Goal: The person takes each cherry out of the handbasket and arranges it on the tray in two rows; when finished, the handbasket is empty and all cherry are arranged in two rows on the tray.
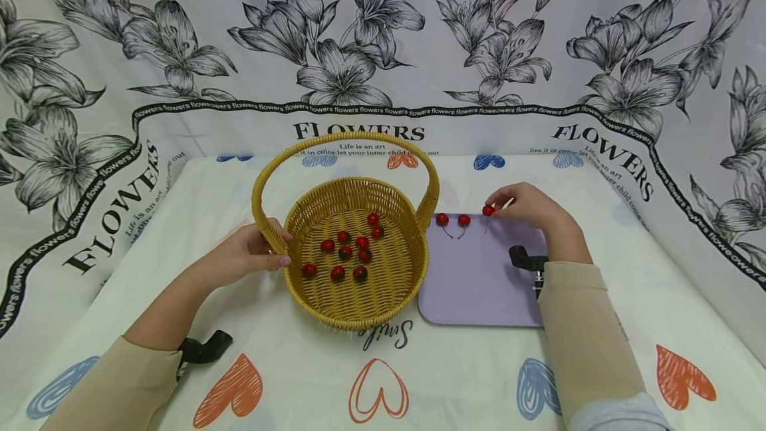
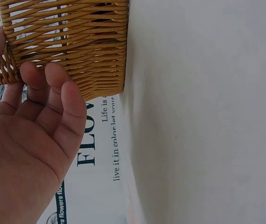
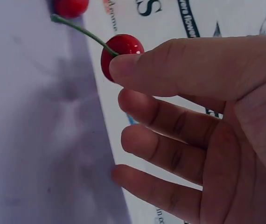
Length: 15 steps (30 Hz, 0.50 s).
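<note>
1. The right hand sits right of centre in the head view, at the top right corner of the lavender mat. It pinches a red cherry between thumb and forefinger, while the other fingers lie loosely spread below.
2. In the right wrist view the pinched cherry lies over the mat's right edge, its green stem pointing to the upper left of the frame.
3. Two more cherries lie along the mat's top edge, just left of the held one. The rest of the mat below them is bare.
4. The left hand is left of centre, curled round the base of the wicker basket's handle, with fingertips pressed against the woven wall.
5. The wicker basket stands in the middle, its right rim touching the mat's left edge. Ten or so cherries lie on its floor.
6. Open tablecloth runs along the bottom of the frame, printed with outlined hearts and the script "Smile".
7. The backdrop carries drawn lilies, "FLOWERS", a repeated "flowers" band and "Life is in color let your inner child".
</note>
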Each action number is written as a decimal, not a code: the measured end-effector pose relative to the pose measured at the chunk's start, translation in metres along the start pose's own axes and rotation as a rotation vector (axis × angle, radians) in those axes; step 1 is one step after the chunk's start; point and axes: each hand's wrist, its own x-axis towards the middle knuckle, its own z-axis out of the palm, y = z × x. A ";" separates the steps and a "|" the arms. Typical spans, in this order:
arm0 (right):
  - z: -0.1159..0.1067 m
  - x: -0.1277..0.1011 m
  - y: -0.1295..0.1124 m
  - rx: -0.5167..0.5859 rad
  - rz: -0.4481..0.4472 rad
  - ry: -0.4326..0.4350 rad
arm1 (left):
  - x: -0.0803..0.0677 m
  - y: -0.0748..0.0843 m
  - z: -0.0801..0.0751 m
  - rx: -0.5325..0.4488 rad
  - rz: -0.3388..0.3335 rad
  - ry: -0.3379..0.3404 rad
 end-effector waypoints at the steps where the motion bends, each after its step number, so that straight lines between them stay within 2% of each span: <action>1: 0.002 0.001 0.001 -0.007 0.008 -0.006 | 0.000 0.000 0.000 -0.001 0.000 0.000; 6: 0.008 0.004 0.002 -0.024 0.040 -0.038 | 0.000 -0.001 0.000 -0.001 -0.006 0.000; 15: 0.014 0.007 -0.002 -0.044 0.037 -0.065 | 0.000 -0.001 0.000 -0.008 -0.011 0.003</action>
